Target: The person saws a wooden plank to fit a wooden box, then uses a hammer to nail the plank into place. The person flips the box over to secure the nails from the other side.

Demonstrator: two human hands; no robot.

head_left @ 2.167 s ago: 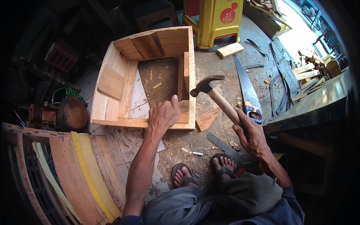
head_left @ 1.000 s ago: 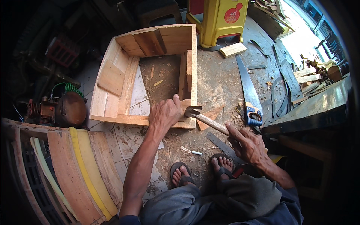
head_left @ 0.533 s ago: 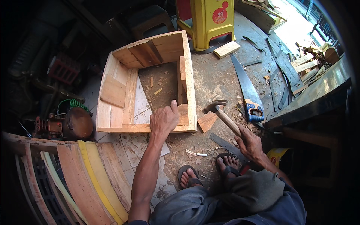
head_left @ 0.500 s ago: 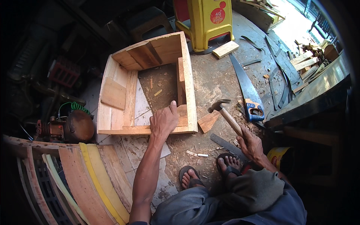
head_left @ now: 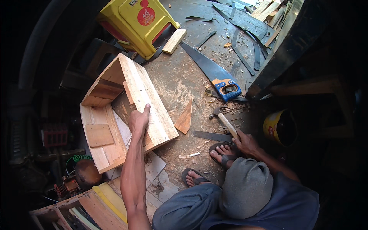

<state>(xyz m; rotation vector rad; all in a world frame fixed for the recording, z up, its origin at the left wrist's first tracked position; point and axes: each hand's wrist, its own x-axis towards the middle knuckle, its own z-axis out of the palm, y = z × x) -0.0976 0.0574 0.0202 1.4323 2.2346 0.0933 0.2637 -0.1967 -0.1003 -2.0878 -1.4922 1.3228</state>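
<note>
My left hand (head_left: 138, 122) is closed on the near right wall of a bare wooden box frame (head_left: 147, 99), its thumb lying over the top edge. The frame is tilted, so the outer face of its right side shows. Small wood blocks sit against its inner walls. In my right hand (head_left: 246, 143) is a claw hammer (head_left: 227, 122), gripped by the wooden handle low beside my right foot, its head pointing away. Between the frame and the hammer, a wedge-shaped wood offcut (head_left: 184, 118) lies on the floor.
A handsaw (head_left: 207, 66) with a blue and orange handle lies beyond the hammer, with a metal strip (head_left: 213, 135) near my foot. A yellow plastic stool (head_left: 140, 23) stands far left. A yellow tin (head_left: 280, 127) is at right. Shavings and dark curved strips (head_left: 240, 51) litter the floor.
The box frame has tilted, raising its right side in my left hand's grip. My right hand has drawn the hammer lower toward my foot. The whole view has turned to the right.
</note>
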